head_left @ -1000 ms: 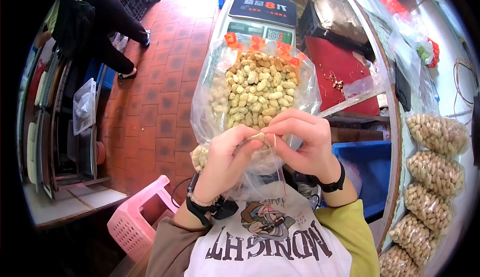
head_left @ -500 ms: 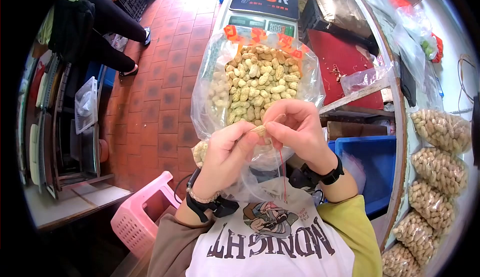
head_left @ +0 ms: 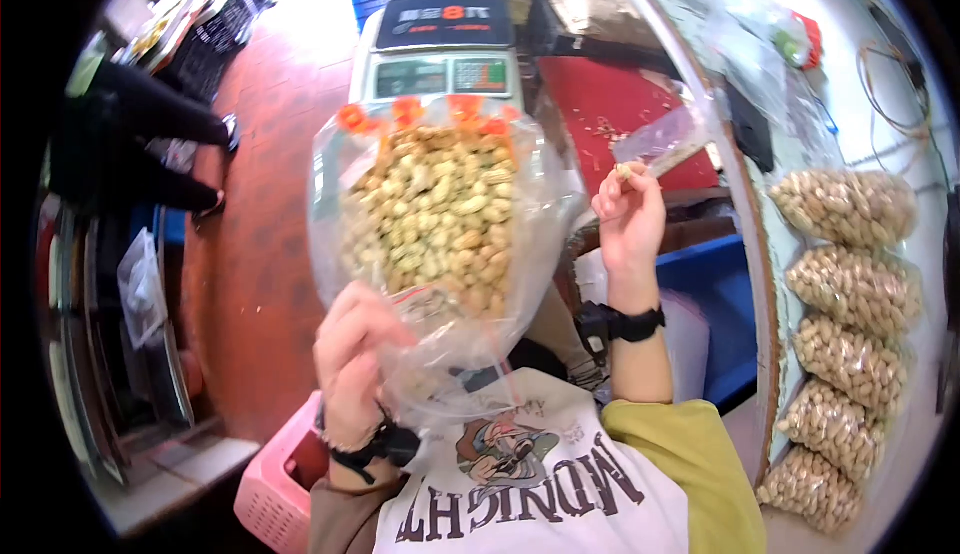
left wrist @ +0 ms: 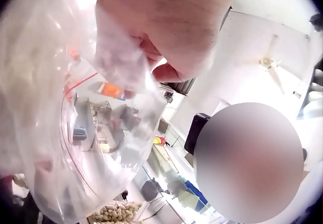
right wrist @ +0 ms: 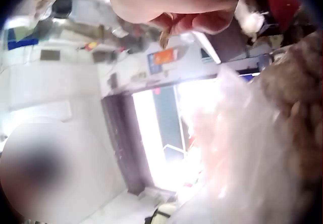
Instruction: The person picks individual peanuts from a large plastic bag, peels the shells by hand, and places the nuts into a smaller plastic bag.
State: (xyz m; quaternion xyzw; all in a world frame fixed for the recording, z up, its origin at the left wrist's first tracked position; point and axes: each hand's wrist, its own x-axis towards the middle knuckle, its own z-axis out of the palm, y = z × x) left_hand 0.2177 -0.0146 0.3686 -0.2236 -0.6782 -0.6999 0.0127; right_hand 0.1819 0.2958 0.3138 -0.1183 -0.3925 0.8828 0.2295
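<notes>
A clear zip bag full of unshelled peanuts lies in front of the person, with orange-red print along its far end. At its near end, my left hand grips the loose plastic of the mouth. The red zip line and crumpled film show below that hand in the left wrist view. Raised off to the right of the bag, my right hand pinches a small pale peanut at its fingertips. In the right wrist view the curled fingers partly hide it.
Behind the bag stands a digital scale. Several filled peanut bags line the counter at right. A red board with scraps lies ahead of the right hand, a blue bin beneath. A pink stool stands at left; another person is beyond.
The hands were together over the near end of the bag, holding a peanut. They have parted: the right moved right with a peanut, the left moved left and grips the bag's mouth. The view turned.
</notes>
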